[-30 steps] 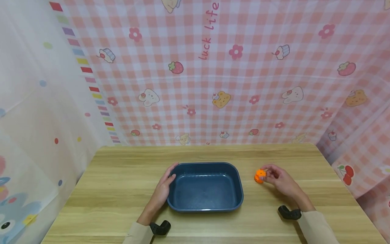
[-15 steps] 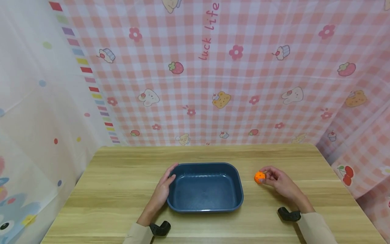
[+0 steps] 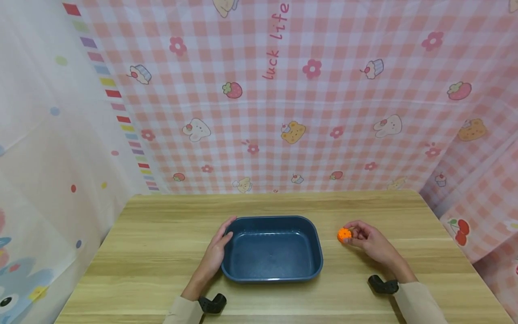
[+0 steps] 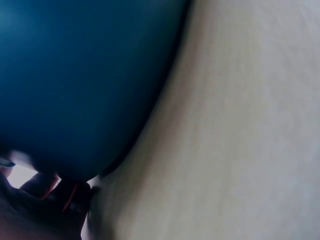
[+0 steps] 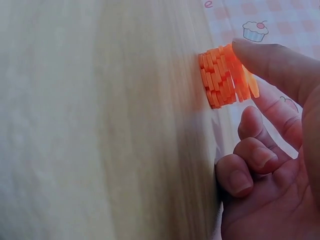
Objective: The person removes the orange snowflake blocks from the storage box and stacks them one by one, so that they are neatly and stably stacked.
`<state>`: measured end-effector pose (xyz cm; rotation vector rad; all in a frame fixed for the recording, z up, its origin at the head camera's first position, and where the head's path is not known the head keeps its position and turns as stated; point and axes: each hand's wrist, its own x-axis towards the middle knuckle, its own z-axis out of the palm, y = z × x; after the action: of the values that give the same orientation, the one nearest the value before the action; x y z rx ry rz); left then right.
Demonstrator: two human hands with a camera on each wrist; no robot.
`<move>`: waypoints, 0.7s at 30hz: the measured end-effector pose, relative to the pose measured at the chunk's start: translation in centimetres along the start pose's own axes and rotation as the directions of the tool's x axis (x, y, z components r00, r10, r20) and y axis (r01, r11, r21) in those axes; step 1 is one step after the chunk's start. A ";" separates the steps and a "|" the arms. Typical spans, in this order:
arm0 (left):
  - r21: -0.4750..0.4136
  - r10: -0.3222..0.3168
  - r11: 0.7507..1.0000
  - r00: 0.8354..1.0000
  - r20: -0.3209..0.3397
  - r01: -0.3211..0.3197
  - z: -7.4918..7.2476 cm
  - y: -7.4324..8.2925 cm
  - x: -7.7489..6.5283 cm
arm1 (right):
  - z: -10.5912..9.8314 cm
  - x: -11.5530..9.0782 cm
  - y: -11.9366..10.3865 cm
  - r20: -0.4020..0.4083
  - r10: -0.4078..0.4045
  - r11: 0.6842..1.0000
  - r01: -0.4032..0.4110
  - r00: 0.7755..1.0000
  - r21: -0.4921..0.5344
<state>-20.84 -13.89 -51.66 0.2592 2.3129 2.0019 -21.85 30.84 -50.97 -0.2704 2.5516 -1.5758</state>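
Observation:
A deep blue rectangular basin [image 3: 271,256] stands on the table. My left hand [image 3: 213,256] holds its left side, thumb over the rim and fingers along the outside wall. In the left wrist view the dark fingers [image 4: 50,200] lie against the blue wall. Right of the basin, my right hand [image 3: 374,243] pinches a small orange plastic piece [image 3: 344,235] between thumb and forefinger. Close up in the right wrist view, this orange piece [image 5: 220,77] is a short cylinder of brick-like interlocking segments, standing at the tabletop. The other right fingers curl loosely beneath.
The wood-grain table [image 3: 154,252] extends left, right and in front of the basin. A pink checked cloth [image 3: 259,112] hangs behind it, and a white dotted cloth [image 3: 93,157] hangs at the left. Each wrist wears a black mount [image 3: 213,303].
The orange piece looked like two lobes one second ago and now appears rounder and more compact. My right hand has shifted slightly toward me. The left hand and basin keep their place.

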 end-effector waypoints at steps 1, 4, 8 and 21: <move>0.001 -0.001 1.000 1.000 0.000 0.001 0.0 0.0 0.0 | 0.0 0.0 0.0 -0.005 0.001 1.000 -0.001 1.000 0.001; -0.001 -0.006 1.000 1.000 0.000 0.006 0.0 0.0 0.0 | 0.1 0.0 0.1 -0.008 -0.003 1.000 0.003 1.000 -0.006; -0.006 -0.002 1.000 1.000 0.004 0.002 0.0 0.1 0.0 | 0.1 0.1 0.1 -0.010 0.000 1.000 0.000 1.000 -0.006; -0.012 -0.004 1.000 1.000 0.011 0.004 -0.1 -0.1 0.0 | 0.1 0.0 0.0 -0.006 0.009 1.000 -0.009 1.000 0.003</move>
<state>-20.89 -13.98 -51.78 0.2645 2.2923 2.0063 -21.82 30.79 -50.98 -0.2534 2.5513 -1.5796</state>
